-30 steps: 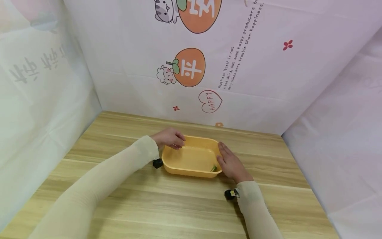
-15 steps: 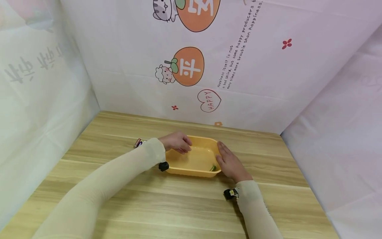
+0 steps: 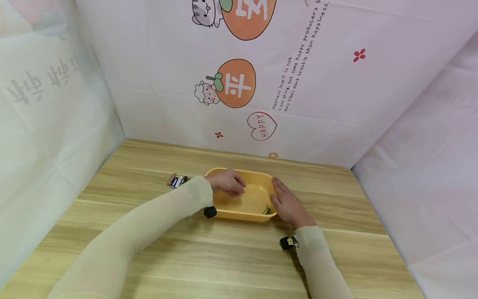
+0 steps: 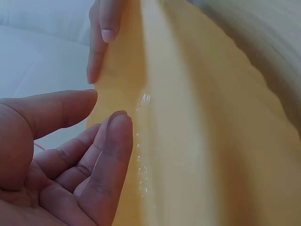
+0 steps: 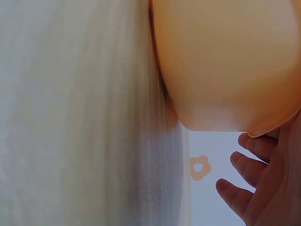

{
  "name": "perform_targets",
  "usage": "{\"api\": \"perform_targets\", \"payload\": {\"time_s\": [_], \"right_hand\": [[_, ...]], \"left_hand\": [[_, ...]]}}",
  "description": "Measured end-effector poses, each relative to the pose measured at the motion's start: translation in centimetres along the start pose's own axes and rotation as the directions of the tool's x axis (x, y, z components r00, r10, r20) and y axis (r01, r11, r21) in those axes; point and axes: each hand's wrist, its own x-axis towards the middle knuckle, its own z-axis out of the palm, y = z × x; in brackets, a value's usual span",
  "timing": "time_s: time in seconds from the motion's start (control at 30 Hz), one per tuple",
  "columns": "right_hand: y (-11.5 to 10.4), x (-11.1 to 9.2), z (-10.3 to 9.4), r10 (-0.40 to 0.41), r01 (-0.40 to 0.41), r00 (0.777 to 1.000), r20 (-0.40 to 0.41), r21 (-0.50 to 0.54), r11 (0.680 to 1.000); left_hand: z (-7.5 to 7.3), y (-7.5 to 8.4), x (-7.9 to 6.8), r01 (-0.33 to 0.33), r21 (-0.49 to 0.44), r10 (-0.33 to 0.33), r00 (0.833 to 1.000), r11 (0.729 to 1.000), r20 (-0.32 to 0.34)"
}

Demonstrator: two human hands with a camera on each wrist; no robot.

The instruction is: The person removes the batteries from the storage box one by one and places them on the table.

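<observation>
In the head view a yellow plastic basin (image 3: 244,216) rests on the wooden table. My left hand (image 3: 228,182) hovers over the basin's left part with its fingers loosely bent; the left wrist view shows thumb and forefinger apart, nothing between them. At the basin's right end, my right hand (image 3: 291,206) holds the rim, thumb at the inner side and fingers along the outside. One small green battery (image 3: 267,210) lies inside, in the near right corner. Left of the basin, several batteries (image 3: 175,181) lie side by side, partly hidden by my left sleeve.
The wooden table (image 3: 209,257) is enclosed by white printed cloth (image 3: 310,137) at the back and both sides. Small black cameras (image 3: 210,212) sit at my wrists, the left one close to the basin's near left edge.
My left hand has moved right, from the basin's left rim to over its inside. The batteries on the left have come into sight from behind the sleeve. My right hand stays in place.
</observation>
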Motion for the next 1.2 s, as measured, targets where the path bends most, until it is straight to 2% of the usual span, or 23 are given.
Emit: {"api": "perform_targets", "payload": {"time_s": [0.47,0.73,1.2], "right_hand": [[-0.1,0.2,0.0,0.015,-0.015,1.0,0.009,0.002,1.0],[-0.2,0.3,-0.1,0.003,-0.003,1.0,0.002,0.001,1.0],[0.0,0.2,-0.1,0.011,-0.011,1.0,0.006,0.009,1.0]], "left_hand": [[1.7,-0.3,0.8,0.005,0.021,-0.005,1.0,1.0,0.029],[1.9,-1.3,1.4,0.0,0.106,-0.003,1.0,0.994,0.025],[3.0,-1.8,2.0,0.013,0.085,-0.016,0.999,0.996,0.028]]}}
